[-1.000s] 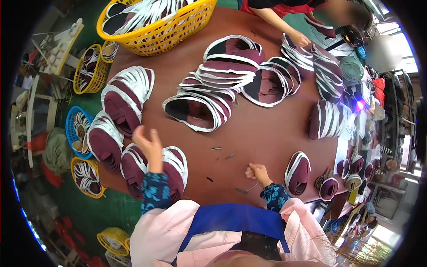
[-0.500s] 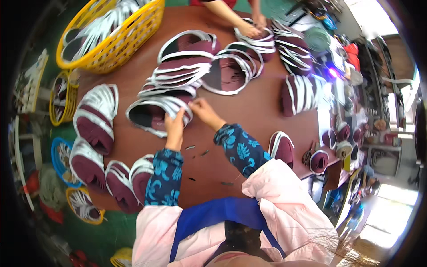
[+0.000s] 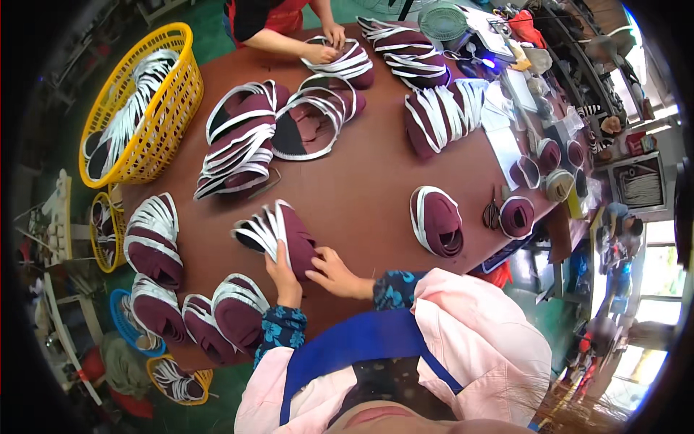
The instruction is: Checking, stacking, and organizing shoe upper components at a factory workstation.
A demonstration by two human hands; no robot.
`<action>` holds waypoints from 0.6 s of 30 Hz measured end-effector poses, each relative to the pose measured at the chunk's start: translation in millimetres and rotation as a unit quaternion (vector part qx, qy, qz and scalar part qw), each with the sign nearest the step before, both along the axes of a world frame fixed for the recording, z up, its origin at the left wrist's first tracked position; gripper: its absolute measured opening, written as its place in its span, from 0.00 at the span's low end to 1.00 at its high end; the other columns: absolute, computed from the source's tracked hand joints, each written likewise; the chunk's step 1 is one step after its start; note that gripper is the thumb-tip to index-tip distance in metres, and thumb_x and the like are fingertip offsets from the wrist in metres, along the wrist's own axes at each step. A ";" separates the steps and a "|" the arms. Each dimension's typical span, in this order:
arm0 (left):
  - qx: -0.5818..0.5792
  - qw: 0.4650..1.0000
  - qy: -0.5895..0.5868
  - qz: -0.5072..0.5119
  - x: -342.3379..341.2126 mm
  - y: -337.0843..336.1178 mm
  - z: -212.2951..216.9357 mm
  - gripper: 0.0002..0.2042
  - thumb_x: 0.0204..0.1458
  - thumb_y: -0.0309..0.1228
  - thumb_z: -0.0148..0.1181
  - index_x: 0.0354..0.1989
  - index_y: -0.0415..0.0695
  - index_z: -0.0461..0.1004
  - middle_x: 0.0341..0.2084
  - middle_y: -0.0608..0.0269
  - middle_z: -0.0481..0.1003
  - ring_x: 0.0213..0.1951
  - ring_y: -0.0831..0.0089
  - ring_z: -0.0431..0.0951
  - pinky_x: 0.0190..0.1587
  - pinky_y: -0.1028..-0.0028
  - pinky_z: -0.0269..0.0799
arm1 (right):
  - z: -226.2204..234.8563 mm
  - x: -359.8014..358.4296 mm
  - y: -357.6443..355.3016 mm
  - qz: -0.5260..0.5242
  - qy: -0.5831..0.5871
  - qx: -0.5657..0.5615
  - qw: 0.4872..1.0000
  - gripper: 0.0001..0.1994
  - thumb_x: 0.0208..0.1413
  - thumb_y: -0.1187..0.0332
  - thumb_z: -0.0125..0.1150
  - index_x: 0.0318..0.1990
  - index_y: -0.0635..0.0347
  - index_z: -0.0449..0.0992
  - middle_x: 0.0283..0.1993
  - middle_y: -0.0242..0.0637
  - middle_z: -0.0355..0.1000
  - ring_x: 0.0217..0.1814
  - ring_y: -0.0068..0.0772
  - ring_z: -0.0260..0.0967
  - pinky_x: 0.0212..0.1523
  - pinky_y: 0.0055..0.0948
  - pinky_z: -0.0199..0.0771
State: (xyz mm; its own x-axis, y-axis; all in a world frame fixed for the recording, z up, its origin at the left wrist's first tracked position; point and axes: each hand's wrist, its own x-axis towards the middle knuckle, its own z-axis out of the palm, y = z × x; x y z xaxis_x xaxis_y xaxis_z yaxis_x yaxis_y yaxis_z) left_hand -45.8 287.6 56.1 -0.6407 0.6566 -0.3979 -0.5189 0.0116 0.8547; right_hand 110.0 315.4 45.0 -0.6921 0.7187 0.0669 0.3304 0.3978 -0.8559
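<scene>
— Since half a second ago both hands have drawn back from the middle of the surface toward the body, and a small fanned stack of maroon fabric shoe uppers with white edging (image 3: 278, 235) now lies just in front of them, left of centre in the frame.

— How are the hands set?

— Left hand (image 3: 283, 271) is curled over the near edge of that stack, fingers gripping it. Right hand (image 3: 330, 271) lies beside it, fingers loosely spread and touching the stack's right side.

— So which step is this?

— I'd judge it as gathering and squaring a bundle on the reddish-brown round surface (image 3: 361, 188). Next it would call for keeping the pieces aligned while they are lifted or slid, since the fan looks loose.

— Anything else nearby?

— A yellow plastic mesh basket (image 3: 141, 108) at upper left holds more uppers, and a co-worker's hands (image 3: 325, 45) press another pile at the top. A single folded maroon upper (image 3: 437, 220) sits to the right, apart.
</scene>
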 end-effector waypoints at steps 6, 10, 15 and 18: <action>0.162 0.956 -0.241 -0.041 60.0 10.0 57.9 0.26 0.69 0.47 0.35 0.64 0.38 0.63 0.57 0.52 0.71 0.54 0.60 0.75 0.59 0.64 0.70 | 105.8 53.4 -4.2 -0.060 0.062 0.251 0.964 0.12 0.48 0.62 0.70 0.38 0.53 0.77 0.57 0.47 0.64 0.51 0.48 0.63 0.53 0.45 0.60; 0.222 0.919 -0.236 -0.224 96.0 -13.8 -3.7 0.30 0.68 0.54 0.31 0.63 0.43 0.64 0.54 0.53 0.71 0.53 0.60 0.74 0.59 0.61 0.70 | 126.0 97.5 -2.3 0.050 0.046 0.370 0.926 0.10 0.45 0.63 0.66 0.37 0.49 0.77 0.57 0.37 0.66 0.53 0.37 0.62 0.55 0.39 0.57; 0.005 0.926 -0.348 -0.144 156.3 -86.3 -76.9 0.29 0.64 0.59 0.37 0.54 0.46 0.69 0.45 0.55 0.73 0.47 0.60 0.77 0.53 0.60 0.75 | 33.2 161.8 -24.6 0.212 -0.039 0.234 0.948 0.10 0.47 0.60 0.64 0.36 0.49 0.79 0.52 0.35 0.66 0.50 0.38 0.62 0.50 0.38 0.60; -0.160 0.922 -0.342 -0.086 185.7 -110.2 -48.0 0.26 0.63 0.59 0.43 0.52 0.49 0.68 0.44 0.56 0.73 0.43 0.61 0.79 0.46 0.61 0.78 | -40.3 191.3 -24.3 0.324 -0.048 0.256 0.910 0.10 0.48 0.58 0.63 0.36 0.49 0.80 0.50 0.35 0.66 0.52 0.38 0.62 0.48 0.39 0.63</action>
